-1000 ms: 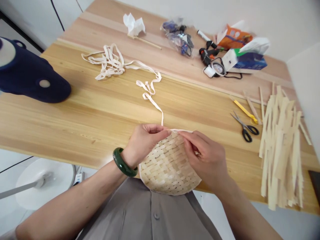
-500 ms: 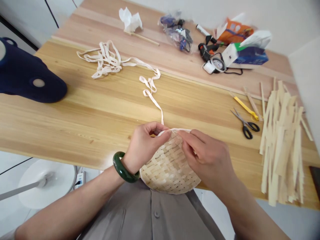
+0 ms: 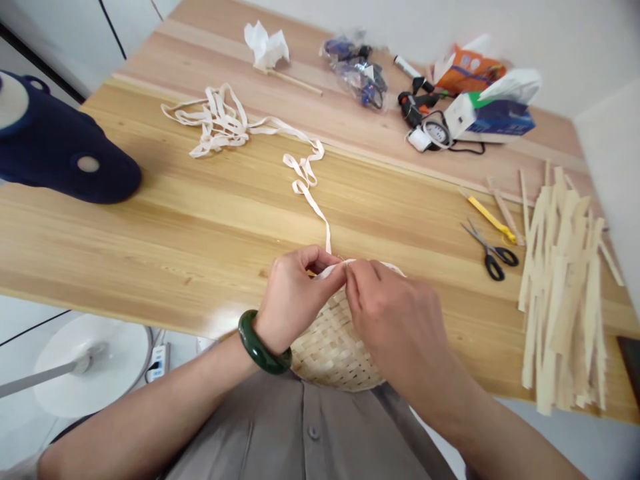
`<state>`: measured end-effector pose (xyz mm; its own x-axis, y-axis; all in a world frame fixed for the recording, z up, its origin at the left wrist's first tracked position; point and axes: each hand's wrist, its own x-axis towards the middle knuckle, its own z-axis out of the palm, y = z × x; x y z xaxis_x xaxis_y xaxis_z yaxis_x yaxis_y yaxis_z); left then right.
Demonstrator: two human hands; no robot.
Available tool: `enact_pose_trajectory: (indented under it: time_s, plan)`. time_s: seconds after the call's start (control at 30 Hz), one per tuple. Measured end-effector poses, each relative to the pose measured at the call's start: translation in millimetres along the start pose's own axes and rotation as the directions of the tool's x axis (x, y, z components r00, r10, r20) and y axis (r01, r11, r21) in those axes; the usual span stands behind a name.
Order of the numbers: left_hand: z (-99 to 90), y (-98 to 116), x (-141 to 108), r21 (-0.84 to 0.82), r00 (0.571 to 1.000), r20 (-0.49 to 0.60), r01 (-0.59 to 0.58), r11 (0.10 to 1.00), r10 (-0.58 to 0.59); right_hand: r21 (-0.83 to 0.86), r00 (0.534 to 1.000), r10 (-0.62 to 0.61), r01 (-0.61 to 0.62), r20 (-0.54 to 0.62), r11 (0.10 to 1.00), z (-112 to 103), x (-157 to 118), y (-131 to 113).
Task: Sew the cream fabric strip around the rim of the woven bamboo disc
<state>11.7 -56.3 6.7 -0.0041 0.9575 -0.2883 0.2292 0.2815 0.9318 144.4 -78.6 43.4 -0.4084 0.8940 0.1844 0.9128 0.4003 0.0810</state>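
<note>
1. A left hand (image 3: 293,297) pinches white ribbon (image 3: 328,237) against the rim of a woven mat (image 3: 340,347).
2. The right hand (image 3: 395,310), fingertips together, pinches the rim just beside it.
3. The mat is held at the table's (image 3: 175,247) near edge, before a gray shirt (image 3: 280,427).
4. Scissors (image 3: 487,249) lie right, near wood strips (image 3: 560,300).

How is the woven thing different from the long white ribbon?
The woven piece is broad, but the ribbon is narrow. The woven piece has a criss-cross pattern; the ribbon looks plain. The woven piece is spread flat-looking below the fingers, while the ribbon trails off into a loose tangle. Both are pale, and both reach the left hand.
</note>
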Motion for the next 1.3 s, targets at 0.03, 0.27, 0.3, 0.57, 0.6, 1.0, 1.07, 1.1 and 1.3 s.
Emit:
enact_pose_trajectory:
  time_s: [0.03,0.27,0.3,0.57,0.6,1.0,1.07,1.1,1.3]
  plan:
    - [-0.9,0.1,0.4,0.006,1.000,-0.004,0.002,1.000,-0.002,0.014,1.000,0.015,-0.015,-0.011,1.000,-1.4,-2.2,1.7]
    - [-1.6,-0.5,-1.5,-0.009,1.000,-0.012,-0.016,1.000,0.016,0.062,0.996,0.059,-0.055,-0.071,0.997,-0.7,-5.9,4.5]
    - [-1.1,-1.0,-1.8,-0.021,0.999,-0.016,-0.032,0.999,0.032,0.064,0.995,0.057,-0.053,-0.077,0.997,1.2,-4.6,3.5]
    - [-2.9,-2.3,-3.4,-0.060,0.999,-0.023,-0.041,0.997,0.040,0.187,0.972,0.155,-0.121,-0.176,0.975,2.7,5.9,28.8]
    - [-3.2,-1.7,-3.9,-0.066,0.999,-0.010,-0.042,0.997,0.041,0.227,0.961,0.197,-0.151,-0.195,0.962,2.6,8.9,35.8]
    - [1.0,3.1,-8.4,-0.121,0.995,0.073,-0.065,0.990,0.074,0.793,0.792,-0.091,-0.587,0.604,0.161,13.0,57.4,70.0]
    - [0.5,3.6,-7.2,-0.154,0.993,0.103,-0.037,0.987,0.053,0.783,0.787,-0.020,-0.616,0.617,-0.088,21.3,65.6,81.3]
    - [0.2,3.5,-6.1,-0.171,0.992,0.121,-0.019,0.985,0.040,0.763,0.778,0.032,-0.606,0.627,-0.224,25.6,68.9,88.8]
    - [-2.2,-7.7,4.3,-0.332,0.975,0.208,0.150,0.931,-0.083,0.811,0.555,0.619,-0.526,0.556,-0.256,42.8,59.7,151.9]
